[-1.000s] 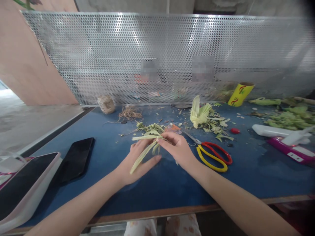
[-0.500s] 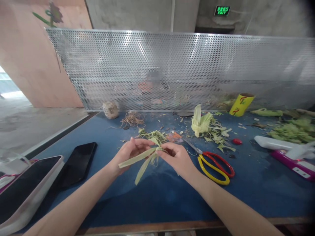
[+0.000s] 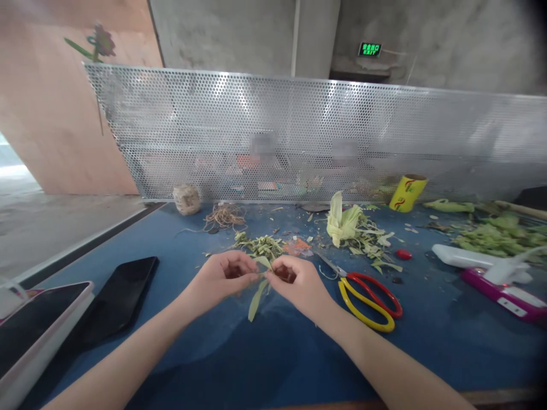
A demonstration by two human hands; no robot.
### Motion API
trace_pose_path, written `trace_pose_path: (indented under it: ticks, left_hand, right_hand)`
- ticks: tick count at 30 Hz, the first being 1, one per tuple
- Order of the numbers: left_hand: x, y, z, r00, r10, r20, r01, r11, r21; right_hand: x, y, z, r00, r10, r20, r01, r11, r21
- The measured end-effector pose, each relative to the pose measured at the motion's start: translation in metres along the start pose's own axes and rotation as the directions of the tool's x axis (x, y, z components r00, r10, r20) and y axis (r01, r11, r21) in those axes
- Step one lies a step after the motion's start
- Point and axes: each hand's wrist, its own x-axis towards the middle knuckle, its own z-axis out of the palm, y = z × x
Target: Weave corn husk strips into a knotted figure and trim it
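Observation:
Pale green corn husk strips (image 3: 255,303) are pinched between my two hands over the middle of the blue table. My left hand (image 3: 228,274) has its thumb and fingertips closed on the husk, touching or almost touching the other hand's fingertips. My right hand (image 3: 294,279) grips the same husk from the other side, fingers curled. One strip hangs down below the fingers and another end pokes up between them. The exact point where the strips join is hidden by the fingertips. Just right of my right hand lie scissors (image 3: 363,293) with one red and one yellow handle.
Husk scraps (image 3: 262,245) lie behind my hands, with a husk bunch (image 3: 342,222) to the right. Twine (image 3: 224,216) and a yellow tube (image 3: 408,193) stand near the perforated metal screen (image 3: 213,131). A black phone (image 3: 130,290) is at left, a purple power strip (image 3: 499,290) at right.
My left hand has turned and now pinches the husk with thumb and fingertips against my right hand. The long strip that pointed left no longer shows. The view has tilted up slightly.

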Motion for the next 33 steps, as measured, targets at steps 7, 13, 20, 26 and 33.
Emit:
trace_pose_path:
  ticks: [7, 13, 20, 26, 33]
  left_hand:
    - [0.0, 0.002, -0.015, 0.977, 0.083, 0.195, -0.119, 0.976, 0.18]
    - [-0.002, 0.0, -0.006, 0.976, 0.17, 0.136, -0.201, 0.944, 0.263]
    - [0.0, 0.001, 0.002, 0.973, 0.232, 0.01, -0.215, 0.882, 0.419]
    - [-0.001, 0.003, 0.005, 0.965, 0.26, 0.021, -0.236, 0.838, 0.493]
    - [-0.005, 0.003, 0.002, 0.962, 0.27, -0.027, -0.227, 0.854, 0.468]
  right_hand:
    - [0.006, 0.006, -0.003, 0.995, 0.098, 0.019, -0.1, 0.989, 0.111]
    - [0.007, 0.005, -0.005, 0.98, 0.072, 0.184, -0.104, 0.98, 0.172]
    - [0.0, 0.007, -0.001, 0.977, -0.008, 0.215, -0.028, 0.986, 0.162]
    - [-0.001, 0.009, -0.003, 0.987, -0.028, 0.161, 0.014, 0.996, 0.089]
    - [0.001, -0.004, -0.013, 0.987, -0.013, 0.162, -0.005, 0.994, 0.106]
